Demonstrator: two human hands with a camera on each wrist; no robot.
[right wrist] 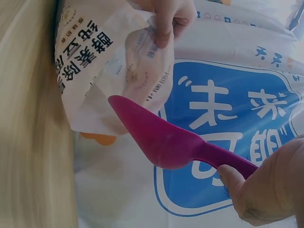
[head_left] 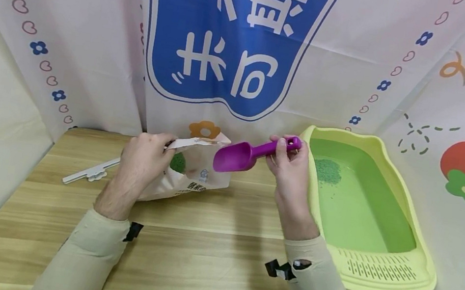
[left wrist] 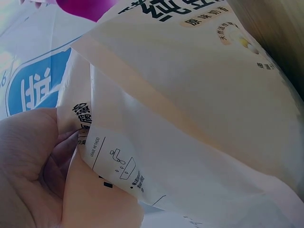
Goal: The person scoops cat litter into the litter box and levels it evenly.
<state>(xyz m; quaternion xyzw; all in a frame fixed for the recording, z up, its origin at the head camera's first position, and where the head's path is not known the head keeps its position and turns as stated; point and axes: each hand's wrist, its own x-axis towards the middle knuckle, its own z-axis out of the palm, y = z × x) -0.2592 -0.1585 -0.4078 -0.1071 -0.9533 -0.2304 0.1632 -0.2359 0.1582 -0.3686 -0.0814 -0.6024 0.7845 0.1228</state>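
My left hand [head_left: 144, 161] pinches the upper edge of a pale printed bag [head_left: 191, 184], whose mouth faces right. Green pellets [head_left: 178, 162] show inside or through the bag. By its handle, my right hand [head_left: 288, 175] holds a purple scoop [head_left: 234, 157], with the scoop's end beside the bag's mouth. The scoop's bowl looks bare in the head view. In the right wrist view the scoop [right wrist: 166, 142] is seen from its side, apart from my left hand [right wrist: 172, 19]. The left wrist view shows the bag's printed side [left wrist: 190, 104] close up.
Right of my right hand stands a yellow-green litter tray [head_left: 405, 189] with a small pile of green pellets [head_left: 328, 172] at its far left corner. A white sealing clip [head_left: 90, 172] lies on the wooden table [head_left: 197, 269] at left. Printed cloth [head_left: 238, 42] hangs behind.
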